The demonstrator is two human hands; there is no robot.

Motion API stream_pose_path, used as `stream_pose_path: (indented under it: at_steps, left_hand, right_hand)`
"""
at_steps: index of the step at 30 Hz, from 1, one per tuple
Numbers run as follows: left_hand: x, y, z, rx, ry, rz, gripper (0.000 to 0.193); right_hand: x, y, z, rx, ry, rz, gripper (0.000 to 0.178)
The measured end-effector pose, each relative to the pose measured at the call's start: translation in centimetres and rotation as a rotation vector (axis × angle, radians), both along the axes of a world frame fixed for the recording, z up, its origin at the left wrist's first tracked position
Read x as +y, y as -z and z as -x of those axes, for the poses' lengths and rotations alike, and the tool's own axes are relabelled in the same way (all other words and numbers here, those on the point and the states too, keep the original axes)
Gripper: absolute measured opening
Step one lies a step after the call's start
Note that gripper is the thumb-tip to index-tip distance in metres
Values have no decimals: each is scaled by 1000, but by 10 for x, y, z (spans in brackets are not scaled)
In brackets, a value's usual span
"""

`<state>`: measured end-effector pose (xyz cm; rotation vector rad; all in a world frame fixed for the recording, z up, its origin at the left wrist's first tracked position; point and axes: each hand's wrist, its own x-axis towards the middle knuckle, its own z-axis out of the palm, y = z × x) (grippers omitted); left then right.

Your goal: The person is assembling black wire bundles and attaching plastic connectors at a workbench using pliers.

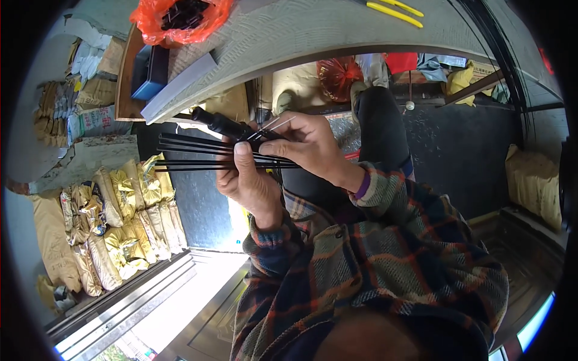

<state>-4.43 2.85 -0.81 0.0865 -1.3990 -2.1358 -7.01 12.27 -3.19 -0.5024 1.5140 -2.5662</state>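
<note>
A bundle of thin black rods [195, 143] fans out to the left from my hands, rather like umbrella ribs. My left hand [250, 183] is closed round the rods from below, its thumb pressed on top. My right hand [316, 147] is closed at the end where the rods meet, thumb and fingers pinching there. Thin silvery rods [279, 123] stick up by its fingers. A thick black tubular piece [220, 123] slants out to the upper left above the rods; its join with them is partly hidden by my fingers.
Beyond my hands runs a grey worktop [289, 36]. On it lie an orange-red plastic bag [214, 24] of small black parts and a yellow-handled tool [394, 12]. A blue box [150, 75] stands at its left. Wrapped bundles [123, 222] fill the left side. My legs are below.
</note>
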Motion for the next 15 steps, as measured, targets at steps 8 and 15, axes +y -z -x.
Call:
stream_pose_path:
  at_steps: [8,15]
  left_hand:
    - [-7,6,-11,8,-23,30,28]
    - [5,1,-19,-40,-85,182,38]
  right_hand:
    - [-1,-4,-3,295,254,-329,14]
    - [-11,-2,-6,85,17,-187,18]
